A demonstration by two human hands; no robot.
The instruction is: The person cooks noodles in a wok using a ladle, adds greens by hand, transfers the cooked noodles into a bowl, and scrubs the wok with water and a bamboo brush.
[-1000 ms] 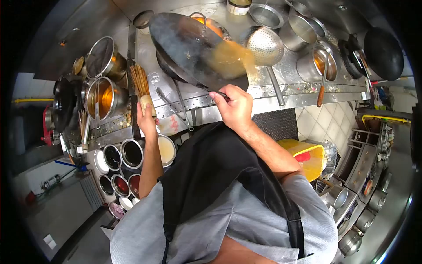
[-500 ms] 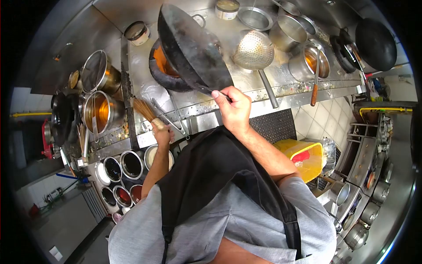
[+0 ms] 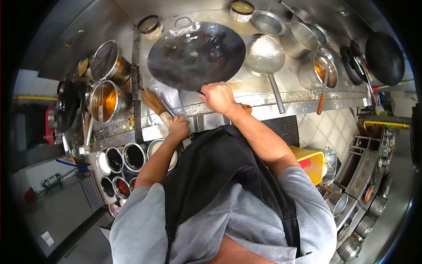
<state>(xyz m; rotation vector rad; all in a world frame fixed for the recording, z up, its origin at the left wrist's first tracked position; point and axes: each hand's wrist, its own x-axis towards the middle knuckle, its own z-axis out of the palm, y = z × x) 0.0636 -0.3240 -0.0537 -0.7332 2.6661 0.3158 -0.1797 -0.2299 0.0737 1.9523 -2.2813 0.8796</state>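
My right hand (image 3: 218, 97) is closed around the near handle of a large black wok (image 3: 196, 55). The wok sits nearly level over the stove, its dark inside shiny, and a metal loop handle (image 3: 183, 22) stands at its far rim. My left hand (image 3: 179, 128) is curled at the counter's front edge, beside the pale wrapped grip of a bamboo wok brush (image 3: 154, 103). Metal utensil handles (image 3: 181, 103) lie by those fingers; which one they grip, if any, is hidden. A perforated strainer (image 3: 265, 54) rests right of the wok.
Pots of amber liquid stand at left (image 3: 105, 105) and right (image 3: 321, 70). Sauce containers (image 3: 133, 157) line the lower left. Behind the wok are round tubs (image 3: 241, 12) and a metal bowl (image 3: 268, 23). A yellow bin (image 3: 314, 167) stands on the floor at right.
The wok, tilted up half a second ago over the orange-glowing burner, now lies level and covers it. My left hand has shifted right from the brush's grip; the brush stays on the counter.
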